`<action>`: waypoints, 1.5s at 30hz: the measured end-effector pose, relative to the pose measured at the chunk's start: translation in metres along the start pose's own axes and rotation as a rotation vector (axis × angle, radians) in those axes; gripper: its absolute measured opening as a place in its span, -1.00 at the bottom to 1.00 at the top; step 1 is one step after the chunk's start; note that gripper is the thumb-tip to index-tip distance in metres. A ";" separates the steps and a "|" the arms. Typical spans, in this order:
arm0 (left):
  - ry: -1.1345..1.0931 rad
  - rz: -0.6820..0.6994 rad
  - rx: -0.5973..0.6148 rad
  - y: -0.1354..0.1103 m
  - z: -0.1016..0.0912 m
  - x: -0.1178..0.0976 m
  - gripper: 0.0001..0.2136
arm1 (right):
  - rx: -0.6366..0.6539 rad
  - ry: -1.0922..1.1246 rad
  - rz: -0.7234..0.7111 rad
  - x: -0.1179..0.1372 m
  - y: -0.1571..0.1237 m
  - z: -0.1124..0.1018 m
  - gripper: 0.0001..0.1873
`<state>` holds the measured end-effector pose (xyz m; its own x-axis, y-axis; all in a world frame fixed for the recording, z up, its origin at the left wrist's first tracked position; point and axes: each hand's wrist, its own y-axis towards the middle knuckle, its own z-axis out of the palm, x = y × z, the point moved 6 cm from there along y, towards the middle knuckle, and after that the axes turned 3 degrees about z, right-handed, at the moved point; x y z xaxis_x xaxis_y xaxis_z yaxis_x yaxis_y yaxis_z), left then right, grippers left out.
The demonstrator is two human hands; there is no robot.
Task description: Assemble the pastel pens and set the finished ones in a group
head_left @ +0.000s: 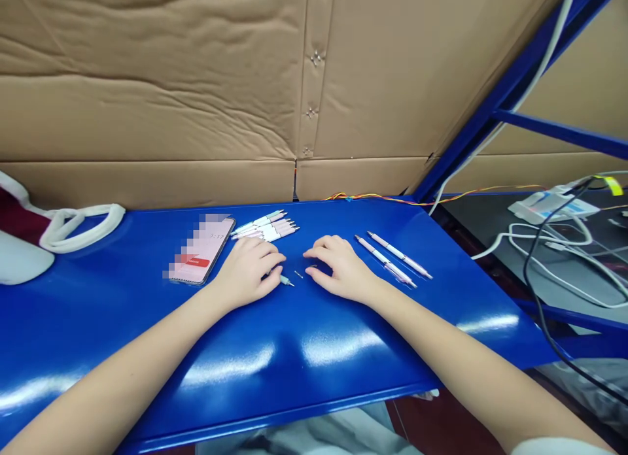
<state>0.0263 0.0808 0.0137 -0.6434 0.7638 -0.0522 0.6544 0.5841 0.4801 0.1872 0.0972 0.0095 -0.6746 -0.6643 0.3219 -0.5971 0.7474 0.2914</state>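
Observation:
My left hand rests on the blue metal table with its fingers curled. A short pen section with a pale green tip pokes out from under those fingertips. My right hand faces it, fingertips down, close to a tiny metal pen part. Another small part lies between my hands. A bundle of several white-and-pink pens lies beyond my left hand, beside a smartphone with a blurred screen. Two more pens lie to the right of my right hand.
A white bag with looped handles sits at the table's left end. Cardboard lines the back wall. Thin coloured wires run along the far edge. A blue metal rack and white cables stand to the right.

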 end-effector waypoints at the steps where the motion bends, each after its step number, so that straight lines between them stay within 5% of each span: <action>1: -0.014 -0.003 0.022 0.000 -0.001 0.003 -0.81 | 0.003 -0.010 -0.007 0.003 0.000 0.001 -0.73; 7: -0.082 0.038 0.162 -0.001 0.005 0.003 -0.83 | 0.022 -0.102 -0.030 0.017 0.002 0.017 -0.79; 14: -0.065 0.073 0.153 -0.001 0.009 -0.001 -0.85 | -0.019 -0.114 -0.058 0.017 0.003 0.019 -0.87; 20: -0.056 -0.016 0.135 -0.002 0.012 0.008 -0.84 | -0.094 0.023 0.066 -0.002 0.002 0.005 -0.89; 45: -0.173 -0.008 0.098 -0.005 0.018 0.006 -0.83 | -0.057 0.033 0.021 0.004 0.003 0.007 -0.87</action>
<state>0.0269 0.0873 -0.0047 -0.5765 0.7897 -0.2097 0.6902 0.6080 0.3923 0.1798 0.0968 0.0059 -0.6713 -0.6493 0.3574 -0.5570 0.7601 0.3346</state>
